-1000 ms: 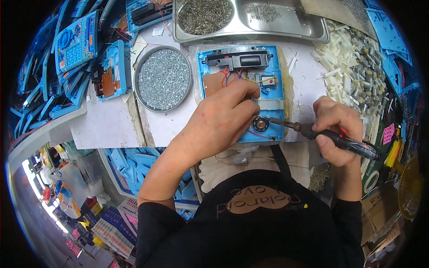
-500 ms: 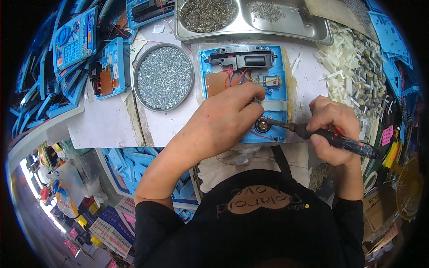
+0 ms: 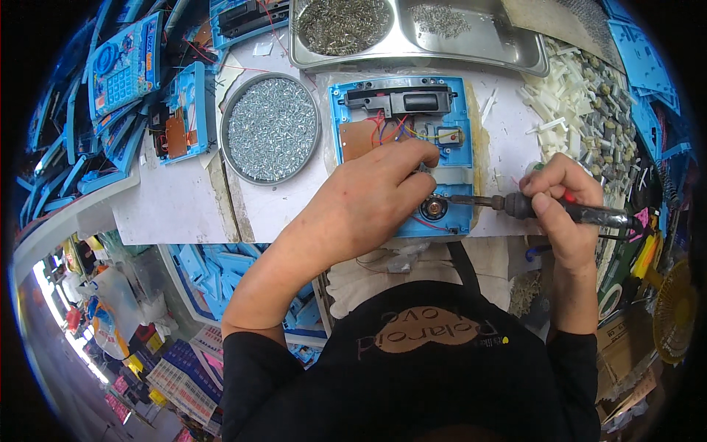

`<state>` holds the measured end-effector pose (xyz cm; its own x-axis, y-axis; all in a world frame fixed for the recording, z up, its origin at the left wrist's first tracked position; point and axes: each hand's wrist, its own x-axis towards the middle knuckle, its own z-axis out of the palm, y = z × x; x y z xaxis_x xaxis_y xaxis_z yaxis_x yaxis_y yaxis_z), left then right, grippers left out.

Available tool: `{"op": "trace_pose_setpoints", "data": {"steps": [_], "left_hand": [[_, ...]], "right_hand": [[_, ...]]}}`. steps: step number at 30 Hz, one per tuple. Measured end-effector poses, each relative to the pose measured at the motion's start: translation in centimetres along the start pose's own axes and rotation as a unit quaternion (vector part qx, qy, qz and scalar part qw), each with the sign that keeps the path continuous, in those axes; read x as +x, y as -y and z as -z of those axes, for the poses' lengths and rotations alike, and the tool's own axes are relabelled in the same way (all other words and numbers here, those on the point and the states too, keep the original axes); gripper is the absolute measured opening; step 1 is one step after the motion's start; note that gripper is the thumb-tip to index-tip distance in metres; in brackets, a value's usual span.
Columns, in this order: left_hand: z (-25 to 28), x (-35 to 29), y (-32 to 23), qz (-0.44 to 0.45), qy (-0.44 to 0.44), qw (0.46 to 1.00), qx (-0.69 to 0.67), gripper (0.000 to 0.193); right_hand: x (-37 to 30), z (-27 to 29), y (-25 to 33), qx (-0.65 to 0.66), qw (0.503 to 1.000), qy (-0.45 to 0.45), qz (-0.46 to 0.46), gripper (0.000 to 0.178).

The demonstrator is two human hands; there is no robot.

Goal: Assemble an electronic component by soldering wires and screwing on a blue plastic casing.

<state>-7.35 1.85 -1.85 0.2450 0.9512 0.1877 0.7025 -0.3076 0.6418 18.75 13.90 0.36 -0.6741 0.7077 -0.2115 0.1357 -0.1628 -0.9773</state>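
Observation:
A light-blue plastic housing (image 3: 460,180) lies on the table in front of me. It bears a brown circuit board (image 3: 356,138), a black slotted part (image 3: 421,100), coloured wires and a round speaker (image 3: 434,208). My left hand (image 3: 379,188) rests over the middle of the housing, fingers bent and pressed together beside the speaker; whatever they grip is hidden. My right hand (image 3: 567,202) closes round a slim black-handled tool with a metal shaft (image 3: 582,214). The shaft points left, its end just above the speaker's upper right edge. I cannot make out contact.
A round dish of small silver screws (image 3: 270,129) stands left of the housing. Behind it is a metal tray (image 3: 479,59) with metal pieces. Blue housings (image 3: 121,81) pile up on the left; white plastic parts (image 3: 563,103) heap at the right.
My right hand has shifted right with the tool, drawing its tip back from the speaker and levelling the shaft. My left hand has barely moved.

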Motion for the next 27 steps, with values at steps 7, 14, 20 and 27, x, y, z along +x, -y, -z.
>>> {"op": "trace_pose_setpoints", "data": {"steps": [7,14,20,27], "left_hand": [[0.2,0.1,0.0,0.004,0.009,1.0,-0.002,0.025],[0.5,0.1,-0.3,0.018,-0.015,1.0,-0.022,0.026],[0.2,0.1,-0.3,0.021,-0.008,1.0,-0.01,0.024],[0.7,0.8,-0.7,0.006,0.016,1.0,0.012,0.02]], "right_hand": [[-0.9,0.8,0.5,-0.005,0.999,-0.011,0.052,0.015],[-0.6,0.1,0.3,-0.021,0.998,0.012,0.063,0.015],[-0.1,0.1,0.0,-0.09,0.986,0.034,0.133,0.014],[0.2,-0.1,0.4,-0.151,0.971,0.044,0.182,0.015]]}}
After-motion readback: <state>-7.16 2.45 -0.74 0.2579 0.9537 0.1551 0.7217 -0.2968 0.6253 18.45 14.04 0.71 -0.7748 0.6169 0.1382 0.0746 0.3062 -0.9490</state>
